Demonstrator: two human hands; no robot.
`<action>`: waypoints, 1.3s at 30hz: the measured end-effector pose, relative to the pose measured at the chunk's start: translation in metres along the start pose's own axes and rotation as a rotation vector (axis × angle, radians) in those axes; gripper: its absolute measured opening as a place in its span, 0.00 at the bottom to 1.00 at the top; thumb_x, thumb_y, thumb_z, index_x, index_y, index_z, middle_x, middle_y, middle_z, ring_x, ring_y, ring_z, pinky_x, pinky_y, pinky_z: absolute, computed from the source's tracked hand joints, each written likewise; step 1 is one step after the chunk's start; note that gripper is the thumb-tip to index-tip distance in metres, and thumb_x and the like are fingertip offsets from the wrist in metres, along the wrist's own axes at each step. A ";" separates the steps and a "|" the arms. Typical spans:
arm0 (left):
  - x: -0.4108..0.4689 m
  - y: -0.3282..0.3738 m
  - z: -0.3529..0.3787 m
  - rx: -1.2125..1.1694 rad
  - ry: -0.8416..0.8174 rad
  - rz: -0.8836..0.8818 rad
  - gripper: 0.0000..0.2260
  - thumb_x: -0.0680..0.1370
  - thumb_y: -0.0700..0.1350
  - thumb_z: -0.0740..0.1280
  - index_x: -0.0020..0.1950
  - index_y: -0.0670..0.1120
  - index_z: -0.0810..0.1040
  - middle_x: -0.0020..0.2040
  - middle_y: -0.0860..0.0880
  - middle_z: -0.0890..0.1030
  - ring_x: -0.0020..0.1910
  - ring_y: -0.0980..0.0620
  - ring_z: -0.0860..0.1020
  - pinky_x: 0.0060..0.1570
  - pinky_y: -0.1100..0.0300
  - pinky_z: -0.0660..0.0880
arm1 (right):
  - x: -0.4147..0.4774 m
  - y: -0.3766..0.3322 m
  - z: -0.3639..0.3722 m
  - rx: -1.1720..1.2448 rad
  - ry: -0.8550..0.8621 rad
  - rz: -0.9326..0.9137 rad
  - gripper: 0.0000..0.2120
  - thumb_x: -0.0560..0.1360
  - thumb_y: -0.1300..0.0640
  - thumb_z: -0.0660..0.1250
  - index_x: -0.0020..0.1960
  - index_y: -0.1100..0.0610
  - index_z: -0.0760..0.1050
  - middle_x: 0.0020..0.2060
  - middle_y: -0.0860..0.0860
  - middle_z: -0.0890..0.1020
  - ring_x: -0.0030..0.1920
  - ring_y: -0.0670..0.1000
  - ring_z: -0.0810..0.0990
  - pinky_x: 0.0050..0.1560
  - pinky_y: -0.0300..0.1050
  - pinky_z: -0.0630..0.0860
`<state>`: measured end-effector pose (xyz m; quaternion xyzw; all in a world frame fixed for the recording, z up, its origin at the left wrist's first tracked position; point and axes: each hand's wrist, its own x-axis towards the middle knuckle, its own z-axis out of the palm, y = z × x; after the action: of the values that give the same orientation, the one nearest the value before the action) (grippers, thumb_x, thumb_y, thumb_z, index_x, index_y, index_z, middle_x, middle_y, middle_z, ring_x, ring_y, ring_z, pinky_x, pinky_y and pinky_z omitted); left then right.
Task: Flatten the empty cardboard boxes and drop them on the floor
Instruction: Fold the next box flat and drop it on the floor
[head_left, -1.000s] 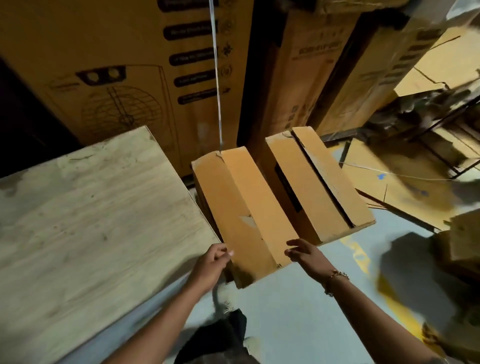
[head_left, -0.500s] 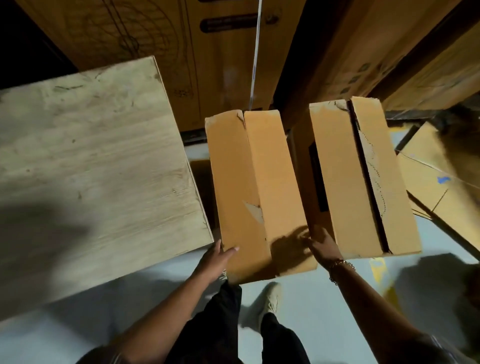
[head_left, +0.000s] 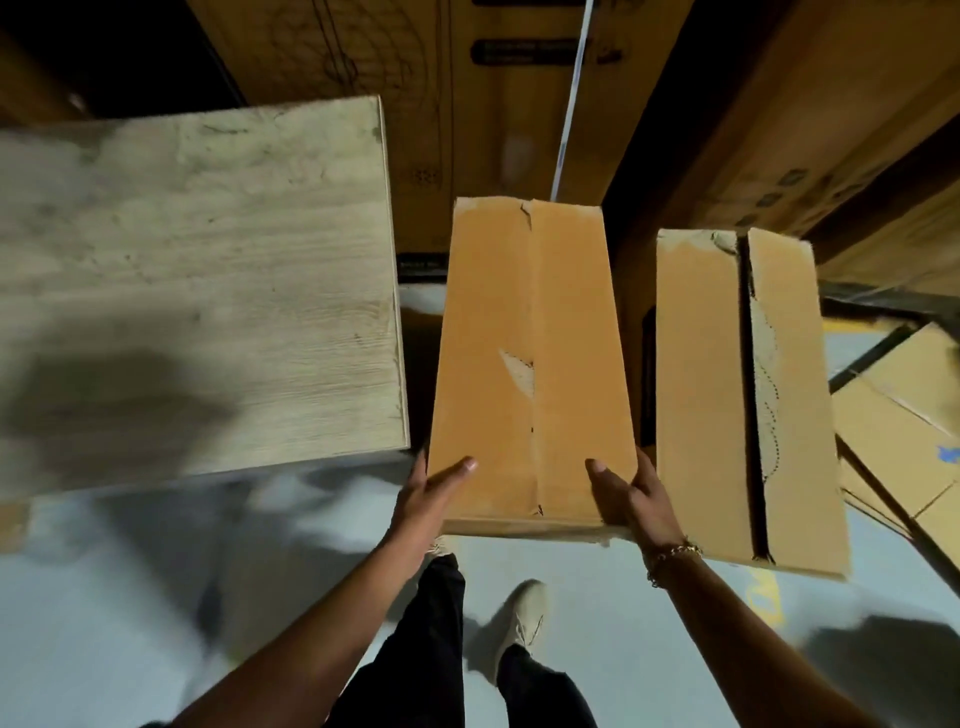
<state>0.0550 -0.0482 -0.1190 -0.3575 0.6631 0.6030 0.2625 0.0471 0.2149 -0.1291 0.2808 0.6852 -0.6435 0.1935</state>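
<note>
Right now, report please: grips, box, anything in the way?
Holding near box: left grip, right grip. Not yet flattened. Beside it: second box right, table left.

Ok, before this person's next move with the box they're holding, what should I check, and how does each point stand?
1. Grip: left hand and right hand each hold a near corner of the held box: ok.
2. Box empty: top flaps closed, inside hidden: cannot tell.
3. Flattened: it keeps its full shape: not ok.
4. Side room: wooden table at left, second box at right, both close; contact: cannot tell.
5. Drop spot: a shoe stands on the floor just below the near edge: likely not ok.
</note>
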 end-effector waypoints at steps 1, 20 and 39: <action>-0.009 0.007 0.003 -0.012 0.029 0.023 0.42 0.73 0.61 0.72 0.80 0.56 0.53 0.78 0.49 0.62 0.75 0.46 0.64 0.70 0.49 0.63 | -0.008 -0.013 -0.004 0.022 -0.023 -0.015 0.24 0.71 0.50 0.76 0.63 0.54 0.73 0.46 0.50 0.86 0.45 0.51 0.82 0.39 0.40 0.80; -0.195 0.116 -0.172 -0.254 0.271 0.580 0.39 0.73 0.63 0.69 0.79 0.55 0.58 0.76 0.52 0.64 0.75 0.48 0.63 0.66 0.54 0.64 | -0.154 -0.211 0.122 -0.076 -0.231 -0.537 0.42 0.62 0.36 0.76 0.72 0.42 0.65 0.59 0.40 0.77 0.56 0.42 0.76 0.49 0.45 0.75; -0.134 0.064 -0.523 -0.195 0.523 0.466 0.32 0.74 0.66 0.67 0.75 0.56 0.66 0.62 0.60 0.73 0.62 0.53 0.72 0.57 0.57 0.67 | -0.143 -0.216 0.517 -0.428 -0.486 -0.491 0.46 0.58 0.24 0.68 0.72 0.41 0.65 0.61 0.43 0.79 0.60 0.50 0.78 0.62 0.55 0.74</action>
<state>0.1290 -0.5424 0.0955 -0.3620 0.7108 0.5954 -0.0959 -0.0302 -0.3192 0.0778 -0.0981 0.7849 -0.5609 0.2444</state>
